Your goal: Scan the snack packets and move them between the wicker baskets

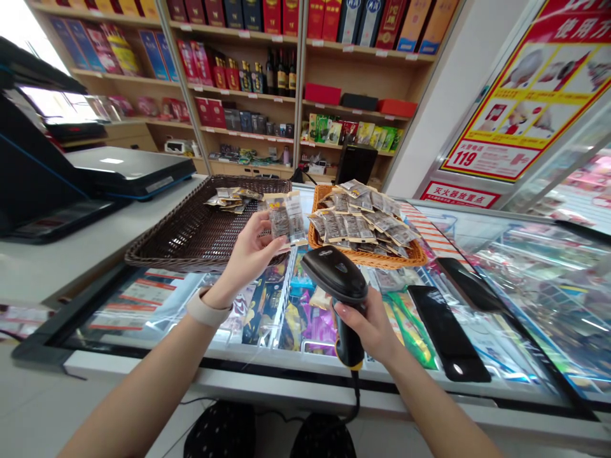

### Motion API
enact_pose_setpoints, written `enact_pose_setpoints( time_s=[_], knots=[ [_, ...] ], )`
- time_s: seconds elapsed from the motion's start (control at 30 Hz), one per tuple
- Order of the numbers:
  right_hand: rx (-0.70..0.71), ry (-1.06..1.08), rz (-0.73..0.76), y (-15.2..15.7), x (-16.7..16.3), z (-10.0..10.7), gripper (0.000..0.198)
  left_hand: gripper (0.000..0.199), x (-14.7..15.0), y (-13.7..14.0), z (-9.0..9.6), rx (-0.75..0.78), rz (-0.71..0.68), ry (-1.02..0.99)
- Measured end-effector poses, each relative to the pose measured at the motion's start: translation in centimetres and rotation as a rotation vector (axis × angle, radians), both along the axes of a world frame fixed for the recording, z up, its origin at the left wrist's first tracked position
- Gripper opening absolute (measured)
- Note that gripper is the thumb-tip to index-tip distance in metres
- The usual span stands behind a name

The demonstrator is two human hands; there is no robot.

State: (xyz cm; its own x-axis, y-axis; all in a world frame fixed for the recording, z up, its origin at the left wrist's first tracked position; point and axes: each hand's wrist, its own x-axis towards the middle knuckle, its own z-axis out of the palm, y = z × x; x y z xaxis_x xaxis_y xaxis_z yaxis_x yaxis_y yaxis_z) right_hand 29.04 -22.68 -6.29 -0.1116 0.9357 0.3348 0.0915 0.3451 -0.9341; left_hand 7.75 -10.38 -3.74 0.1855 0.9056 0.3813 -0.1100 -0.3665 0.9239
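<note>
Okay, so going by the head view, the left hand (256, 249) is pinching a small flat packet (286, 219) by its lower left, thumb in front, and holding it up between two baskets. Could be two packets overlapping, I can't tell. The right hand (375, 324) is wrapping around the handle of a black scanner (337, 273), whose nose is pointing up toward the packet's bottom edge. I'm not seeing whether a finger is pressing the trigger.

What's bugging me: that packet is looking slick and kinda floppy, and with only one side being gripped, the free side could be curling and spoiling a read. I'm not making out a barcode either, so the wrong face might be pointing at the scanner.

The dark wicker basket (167, 222) is sitting on the left with a few packets inside (229, 198), while the orange basket (367, 257) on the right is holding a big heap (363, 219). That heap is crowding the rim, so one bump from the scanner could be sending some sliding onto the glass-topped freezer (143, 369). And they're all looking alike, so a dropped one could be getting lost in either pile.

The cord (357, 391) is dangling past the freezer's front edge, so it could be snagging. Meanwhile a black phone (449, 331) is lying near the right forearm, just asking for a shove.
</note>
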Motion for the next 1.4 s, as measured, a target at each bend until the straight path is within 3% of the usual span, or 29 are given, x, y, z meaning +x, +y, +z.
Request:
enact_pose_setpoints(
  time_s=[0.2, 0.33, 0.47, 0.57, 0.67, 0.77, 0.87, 0.93, 1.03, 1.4],
  knots=[
    [0.015, 0.032, -0.003, 0.4, -0.4, 0.2, 0.029, 0.037, 0.5, 0.5, 1.4, -0.197, -0.035, -0.16],
    [0.028, 0.048, -0.006, 0.7, -0.5, 0.1, 0.028, 0.021, 1.9, 2.2, 4.1, -0.288, -0.123, -0.206],
    [0.005, 0.046, 0.008, 1.0, -0.5, -0.1, 0.03, 0.011, 5.6, 5.6, 7.3, -0.334, -0.205, -0.162],
    [0.01, 0.055, 0.03, 1.3, -0.6, -0.3, 0.031, 0.007, 10.0, 8.4, 9.1, -0.329, -0.25, -0.017],
    [0.013, 0.083, 0.053, 1.4, -0.7, -0.4, 0.032, 0.013, 14.8, 10.5, 9.9, -0.249, -0.221, 0.25],
    [-0.007, 0.089, 0.049, 1.5, -0.7, -0.3, 0.034, 0.021, 18.9, 11.8, 10.0, -0.102, -0.069, 0.546],
    [0.0, 0.099, 0.041, 1.5, -0.8, -0.2, 0.032, 0.046, 21.1, 12.7, 9.9, 0.095, 0.137, 0.841],
    [0.011, 0.116, 0.049, 1.4, -0.9, 0.0, 0.03, 0.059, 21.4, 13.0, 9.8, 0.189, 0.227, 1.01],
    [0.036, 0.139, 0.077, 1.3, -1.0, 0.3, 0.027, 0.059, 20.8, 13.1, 9.6, 0.225, 0.274, 1.128],
    [0.053, 0.139, 0.08, 1.2, -0.9, 0.7, 0.026, 0.05, 18.8, 12.2, 8.9, 0.21, 0.228, 0.97]
  ],
)
